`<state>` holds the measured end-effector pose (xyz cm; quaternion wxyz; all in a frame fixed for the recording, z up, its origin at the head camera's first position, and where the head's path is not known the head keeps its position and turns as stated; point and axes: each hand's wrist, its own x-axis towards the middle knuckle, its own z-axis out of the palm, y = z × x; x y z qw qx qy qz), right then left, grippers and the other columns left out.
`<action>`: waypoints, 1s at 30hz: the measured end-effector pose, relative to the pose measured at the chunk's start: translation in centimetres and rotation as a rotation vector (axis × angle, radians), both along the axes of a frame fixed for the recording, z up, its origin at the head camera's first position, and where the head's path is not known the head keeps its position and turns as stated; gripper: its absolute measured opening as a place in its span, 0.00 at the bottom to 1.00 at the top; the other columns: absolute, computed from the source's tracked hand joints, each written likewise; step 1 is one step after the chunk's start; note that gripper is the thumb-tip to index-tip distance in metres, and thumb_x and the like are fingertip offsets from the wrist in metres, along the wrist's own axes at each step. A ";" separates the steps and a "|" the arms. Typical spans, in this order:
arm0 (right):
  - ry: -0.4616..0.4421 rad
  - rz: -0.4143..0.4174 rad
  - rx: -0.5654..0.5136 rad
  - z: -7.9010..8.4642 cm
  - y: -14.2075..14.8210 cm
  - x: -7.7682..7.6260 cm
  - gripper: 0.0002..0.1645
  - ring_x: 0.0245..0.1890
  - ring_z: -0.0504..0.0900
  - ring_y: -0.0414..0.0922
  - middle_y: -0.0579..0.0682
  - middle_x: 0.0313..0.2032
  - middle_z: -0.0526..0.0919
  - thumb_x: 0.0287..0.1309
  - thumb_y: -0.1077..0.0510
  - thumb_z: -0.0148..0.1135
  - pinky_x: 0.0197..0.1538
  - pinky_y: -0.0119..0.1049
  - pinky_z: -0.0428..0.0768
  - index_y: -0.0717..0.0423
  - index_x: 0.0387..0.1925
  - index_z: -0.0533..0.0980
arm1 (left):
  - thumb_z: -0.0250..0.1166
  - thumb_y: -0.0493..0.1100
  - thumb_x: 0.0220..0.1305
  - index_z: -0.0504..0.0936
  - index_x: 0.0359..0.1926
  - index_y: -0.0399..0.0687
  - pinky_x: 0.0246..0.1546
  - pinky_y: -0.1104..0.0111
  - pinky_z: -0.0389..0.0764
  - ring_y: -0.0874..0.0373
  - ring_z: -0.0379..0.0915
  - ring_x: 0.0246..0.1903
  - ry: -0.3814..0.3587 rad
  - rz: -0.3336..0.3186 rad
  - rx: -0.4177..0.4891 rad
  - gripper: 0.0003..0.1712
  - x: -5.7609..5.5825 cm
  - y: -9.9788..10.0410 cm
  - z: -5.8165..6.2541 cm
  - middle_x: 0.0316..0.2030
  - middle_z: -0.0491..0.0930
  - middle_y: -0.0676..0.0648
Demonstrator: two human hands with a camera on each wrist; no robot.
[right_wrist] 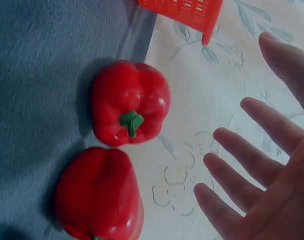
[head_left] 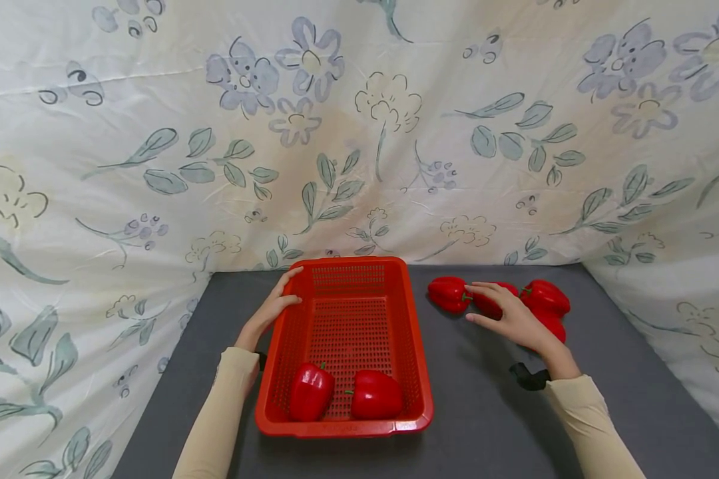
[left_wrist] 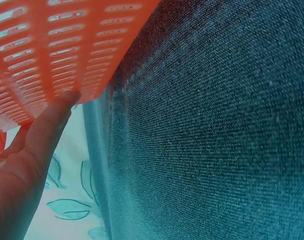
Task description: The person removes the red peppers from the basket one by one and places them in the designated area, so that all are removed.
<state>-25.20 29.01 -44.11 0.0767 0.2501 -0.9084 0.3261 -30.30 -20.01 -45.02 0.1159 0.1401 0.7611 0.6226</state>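
Observation:
A red plastic basket (head_left: pixel 350 266) with slotted walls stands on the dark grey tabletop. My left hand (head_left: pixel 272 307) holds its left rim near the far corner; in the left wrist view, fingers (left_wrist: pixel 54 117) lie against the outer wall. Inside, at the near end, lie two red bell peppers, one on the left (head_left: pixel 311 391) and one on the right (head_left: pixel 377 395). My right hand (head_left: pixel 515 320) hovers above several more red bell peppers, its fingers spread and holding nothing. Among these are a far-left pepper (head_left: pixel 448 295), a partly hidden one (head_left: pixel 494 299) and a far-right one (head_left: pixel 546 297).
A white cloth (head_left: pixel 359 133) printed with flowers and leaves hangs behind the table and along both sides. Grey tabletop (head_left: pixel 467 399) lies between the basket and my right forearm. Dark straps (head_left: pixel 530 378) sit at my wrists.

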 end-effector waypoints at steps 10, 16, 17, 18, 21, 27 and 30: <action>0.004 0.039 -0.024 0.1 -2.0 -0.2 0.38 0.59 0.65 0.53 0.55 0.61 0.67 0.47 0.47 0.69 0.51 0.58 0.72 0.51 0.61 0.68 | 0.46 0.26 0.62 0.45 0.72 0.48 0.42 0.61 0.74 0.29 0.53 0.59 -0.004 0.006 0.011 0.40 -0.1 0.0 0.0 0.69 0.43 0.36; -0.030 0.041 -0.025 0.5 -3.3 -0.2 0.39 0.59 0.65 0.51 0.52 0.61 0.67 0.47 0.43 0.68 0.50 0.55 0.74 0.47 0.62 0.68 | 0.46 0.26 0.62 0.45 0.72 0.49 0.43 0.60 0.74 0.29 0.53 0.59 -0.003 0.001 0.008 0.39 -0.1 0.0 0.0 0.69 0.43 0.36; -0.036 0.044 -0.029 0.6 -3.5 -0.2 0.39 0.59 0.66 0.50 0.51 0.61 0.67 0.47 0.43 0.68 0.50 0.54 0.75 0.46 0.62 0.68 | 0.46 0.26 0.62 0.45 0.72 0.49 0.43 0.60 0.74 0.29 0.53 0.59 -0.002 -0.001 0.008 0.39 -0.1 0.0 0.0 0.69 0.43 0.36; -0.036 0.045 -0.031 0.6 -3.7 -0.2 0.39 0.59 0.66 0.49 0.50 0.61 0.67 0.46 0.43 0.68 0.50 0.53 0.75 0.45 0.61 0.68 | 0.46 0.26 0.62 0.45 0.72 0.48 0.43 0.60 0.74 0.29 0.53 0.59 0.001 -0.002 0.006 0.39 -0.1 0.0 0.0 0.69 0.43 0.36; -0.039 0.060 -0.031 0.7 -4.4 -0.2 0.39 0.59 0.66 0.48 0.49 0.61 0.68 0.46 0.42 0.68 0.49 0.52 0.76 0.44 0.61 0.68 | 0.46 0.26 0.62 0.45 0.72 0.48 0.43 0.60 0.74 0.29 0.53 0.59 0.004 -0.005 0.004 0.40 -0.1 0.0 0.1 0.69 0.42 0.36; -0.035 0.085 -0.032 0.7 -5.6 0.0 0.39 0.59 0.67 0.47 0.50 0.61 0.68 0.47 0.39 0.66 0.52 0.53 0.74 0.45 0.61 0.69 | 0.46 0.26 0.62 0.45 0.72 0.48 0.43 0.60 0.74 0.29 0.53 0.59 0.001 -0.007 0.009 0.39 -0.2 -0.1 -0.1 0.69 0.42 0.36; -0.028 0.089 -0.029 0.7 -6.2 0.1 0.39 0.60 0.67 0.47 0.50 0.61 0.68 0.47 0.38 0.66 0.51 0.53 0.74 0.45 0.62 0.69 | 0.46 0.26 0.62 0.45 0.72 0.49 0.42 0.59 0.75 0.29 0.54 0.58 -0.005 -0.008 0.015 0.39 -0.2 -0.1 -0.1 0.68 0.43 0.36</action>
